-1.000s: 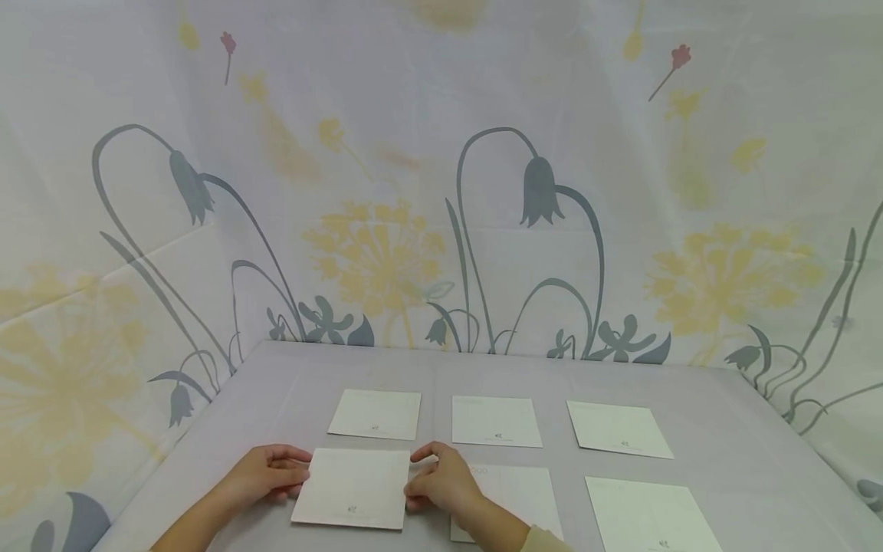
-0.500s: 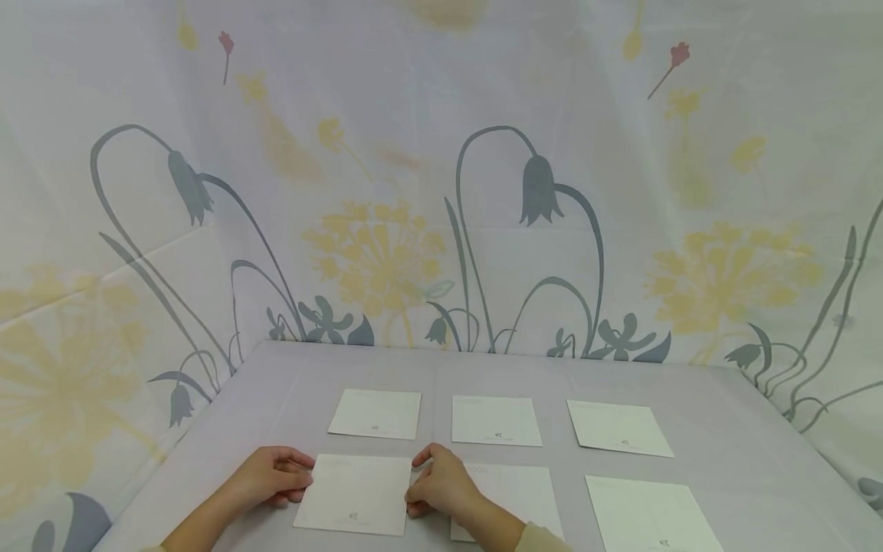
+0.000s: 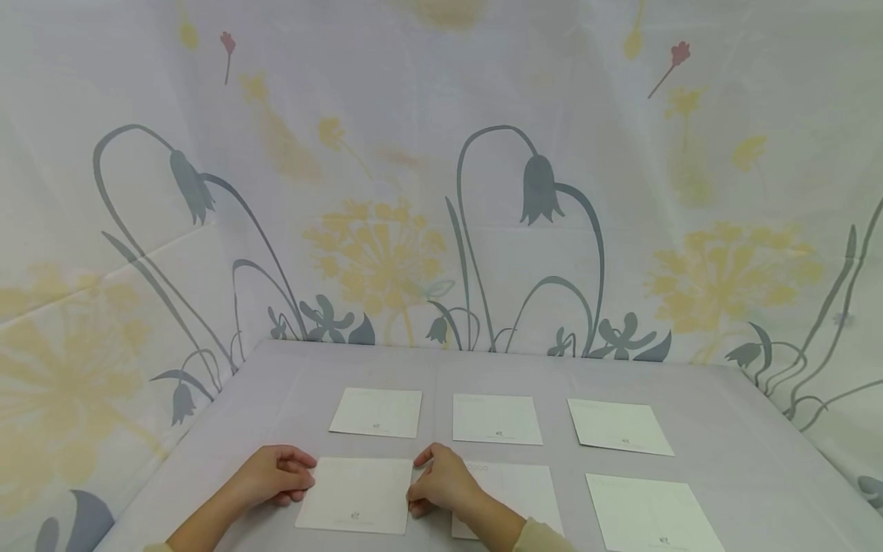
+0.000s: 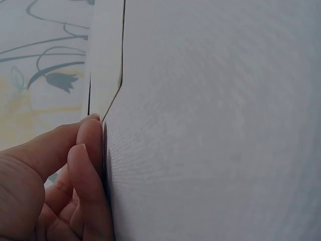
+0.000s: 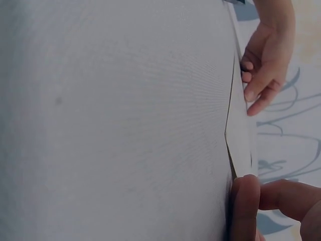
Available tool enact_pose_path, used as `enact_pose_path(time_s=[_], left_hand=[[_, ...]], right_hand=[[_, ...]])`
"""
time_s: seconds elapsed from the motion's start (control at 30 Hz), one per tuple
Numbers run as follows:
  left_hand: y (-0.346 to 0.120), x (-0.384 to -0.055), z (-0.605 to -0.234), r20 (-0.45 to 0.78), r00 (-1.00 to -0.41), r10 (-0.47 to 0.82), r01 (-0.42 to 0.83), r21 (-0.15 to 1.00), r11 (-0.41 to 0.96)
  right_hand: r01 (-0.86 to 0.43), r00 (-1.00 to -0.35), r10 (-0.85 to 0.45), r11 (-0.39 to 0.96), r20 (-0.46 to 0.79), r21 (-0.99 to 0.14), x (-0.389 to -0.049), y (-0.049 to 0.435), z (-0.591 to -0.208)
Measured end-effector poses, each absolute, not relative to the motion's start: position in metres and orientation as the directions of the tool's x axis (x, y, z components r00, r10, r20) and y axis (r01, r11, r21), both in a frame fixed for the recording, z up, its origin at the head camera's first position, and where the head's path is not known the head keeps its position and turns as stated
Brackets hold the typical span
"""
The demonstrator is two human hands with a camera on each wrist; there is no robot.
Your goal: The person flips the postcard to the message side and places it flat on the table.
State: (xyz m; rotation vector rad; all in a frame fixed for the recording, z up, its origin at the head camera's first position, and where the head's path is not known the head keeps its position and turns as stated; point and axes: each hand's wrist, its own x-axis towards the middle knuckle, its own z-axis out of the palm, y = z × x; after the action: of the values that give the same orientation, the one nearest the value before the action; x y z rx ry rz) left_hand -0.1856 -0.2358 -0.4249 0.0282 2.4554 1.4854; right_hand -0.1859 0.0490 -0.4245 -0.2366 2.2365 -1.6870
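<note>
A white postcard [image 3: 354, 494] with a small dark mark near its lower edge lies flat on the table at front left in the head view. At its left edge my left hand [image 3: 276, 477] holds it with thumb and fingertips. My right hand [image 3: 441, 484] holds the right edge, its fingers bent. Close up in the left wrist view, the fingertips [image 4: 90, 133] meet the corner of the postcard [image 4: 108, 55]. The right wrist view has my fingertips [image 5: 247, 188] at another corner, with the left hand [image 5: 266, 65] farther along the card.
Behind lie three more white postcards: left [image 3: 375, 412], middle [image 3: 497, 419] and right [image 3: 619, 426]. Another postcard [image 3: 524, 494] is partly under my right forearm, and one [image 3: 651, 512] lies at front right. A flowered cloth [image 3: 414, 192] hangs behind the pale table [image 3: 717, 414].
The postcard between my hands has come down slightly towards me and now lies flat on the table. Both hands stay at its edges, the left shifting slightly right.
</note>
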Motion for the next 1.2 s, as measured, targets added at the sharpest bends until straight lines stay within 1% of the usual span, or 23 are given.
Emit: enact_pose_path(time_s=[0.23, 0.37, 0.6, 1.0, 1.2], left_hand=[[-0.235, -0.188, -0.425, -0.228, -0.962, 0.150, -0.135, 0.875, 0.466], [-0.232, -0.190, -0.422, -0.227, -0.962, 0.151, -0.141, 0.890, 0.435], [-0.215, -0.195, -0.411, -0.199, -0.959, 0.203, -0.111, 0.921, 0.374], [-0.170, -0.210, -0.391, -0.125, -0.941, 0.315, -0.032, 0.958, 0.286], [-0.150, -0.214, -0.386, -0.096, -0.931, 0.351, -0.005, 0.968, 0.251]], right_hand=[[0.100, -0.929, -0.323, 0.253, -0.182, -0.962, -0.187, 0.054, -0.425], [0.091, -0.930, -0.330, 0.216, -0.160, -0.972, -0.189, 0.058, -0.421], [0.080, -0.929, -0.348, 0.133, -0.122, -0.988, -0.194, 0.068, -0.409], [0.056, -0.949, -0.302, 0.117, -0.090, -0.992, -0.200, 0.094, -0.396], [0.041, -0.958, -0.276, 0.136, -0.077, -0.990, -0.203, 0.108, -0.393]])
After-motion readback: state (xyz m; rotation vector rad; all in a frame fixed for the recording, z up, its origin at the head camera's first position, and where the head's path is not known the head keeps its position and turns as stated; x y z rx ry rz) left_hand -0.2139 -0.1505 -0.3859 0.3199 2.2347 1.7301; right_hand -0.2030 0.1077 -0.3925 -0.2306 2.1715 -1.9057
